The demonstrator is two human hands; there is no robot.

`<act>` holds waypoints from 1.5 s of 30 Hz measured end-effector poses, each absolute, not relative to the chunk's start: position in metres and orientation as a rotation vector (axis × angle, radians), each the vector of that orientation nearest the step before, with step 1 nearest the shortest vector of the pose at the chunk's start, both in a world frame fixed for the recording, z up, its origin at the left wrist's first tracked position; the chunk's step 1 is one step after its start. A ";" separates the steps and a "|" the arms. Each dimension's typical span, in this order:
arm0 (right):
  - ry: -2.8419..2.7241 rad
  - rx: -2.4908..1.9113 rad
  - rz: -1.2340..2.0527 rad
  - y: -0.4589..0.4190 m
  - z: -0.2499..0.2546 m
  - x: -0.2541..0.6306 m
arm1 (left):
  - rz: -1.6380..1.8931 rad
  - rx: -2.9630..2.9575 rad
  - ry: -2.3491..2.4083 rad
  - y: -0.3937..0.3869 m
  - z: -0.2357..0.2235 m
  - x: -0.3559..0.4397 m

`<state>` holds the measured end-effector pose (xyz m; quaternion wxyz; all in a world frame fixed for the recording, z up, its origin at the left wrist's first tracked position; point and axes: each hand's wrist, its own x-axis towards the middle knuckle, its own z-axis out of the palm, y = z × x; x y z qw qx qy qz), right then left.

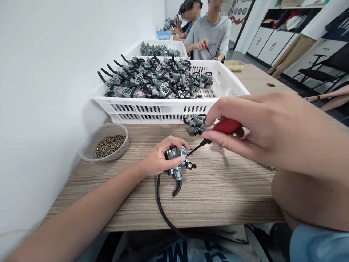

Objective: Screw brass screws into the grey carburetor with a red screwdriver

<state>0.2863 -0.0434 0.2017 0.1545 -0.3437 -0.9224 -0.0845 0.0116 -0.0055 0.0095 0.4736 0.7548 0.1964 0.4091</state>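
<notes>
My left hand (160, 156) grips a small metal carburetor (177, 173) low over the wooden table, thumb and fingers wrapped around its body. A short black hose stub points down from it, and a long black hose (160, 203) runs past the table's front edge. In my right hand (261, 127) is a screwdriver (226, 126) with a red handle and dark shaft, slanting down to the left. Its tip meets the carburetor near my left thumb; the exact contact point is too small to make out. Just behind lies another carburetor (196, 124), partly covered by my right hand.
A white slotted basket (163, 109) heaped with carburetors stands behind my hands. To the left, a clear plastic bowl (124, 151) holds many small screws (110, 146). White wall borders the left side. Across the table a co-worker (211, 34) holds a red-handled screwdriver; a second basket (177, 47) stands nearby.
</notes>
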 end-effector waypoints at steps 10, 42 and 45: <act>-2.645 -0.930 -0.262 -0.044 0.203 0.288 | 0.996 1.841 0.477 -0.005 0.009 0.011; -2.602 -0.883 -0.213 -0.051 0.198 0.284 | 0.981 1.866 0.537 -0.005 0.007 0.009; -2.686 -0.809 0.040 -0.055 0.199 0.287 | 0.976 1.866 0.519 -0.004 0.005 0.009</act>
